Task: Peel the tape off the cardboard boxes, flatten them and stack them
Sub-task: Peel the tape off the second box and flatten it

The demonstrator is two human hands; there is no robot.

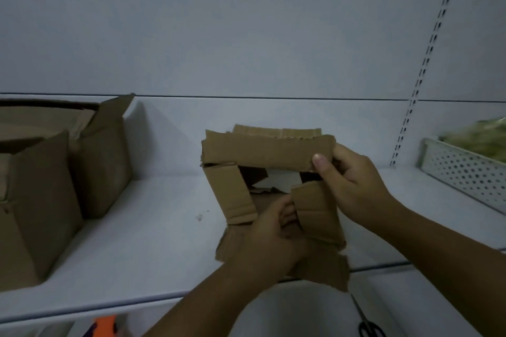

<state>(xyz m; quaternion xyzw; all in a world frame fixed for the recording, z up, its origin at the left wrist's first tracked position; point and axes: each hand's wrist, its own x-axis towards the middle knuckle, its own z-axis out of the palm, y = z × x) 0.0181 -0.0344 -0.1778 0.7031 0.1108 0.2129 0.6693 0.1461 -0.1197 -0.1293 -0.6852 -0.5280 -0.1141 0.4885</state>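
Below the front edge of the shelf (153, 262), an orange object (105, 324) shows at the bottom left. A pair of black-handled scissors (369, 330) lies at the bottom right. What either rests on cannot be told.

Both forearms reach up over the shelf's front edge, near its middle. The left hand (273, 238) has its grip closed on the near side of a small cardboard box (262, 152), fingers curled in over the near edge between the side flaps. The box sits tilted, its open top facing the camera and its torn lower edge hanging past the front edge of the shelf. Its flaps are loose: one folds in on the left, one on the right beside the left hand's fingers, and one lies across the far side.

The right hand (353, 183) has its grip closed on the right end of that far flap, thumb pressed on its face and fingers curled behind.

Toward the left end of the shelf stand large cardboard boxes (41, 194) with raised flaps, well apart from the small one. At the right end a perforated metal tray (462, 172) holds something green and blurred. Behind it a slotted rail (427, 57) runs up the pale back wall (219, 22).
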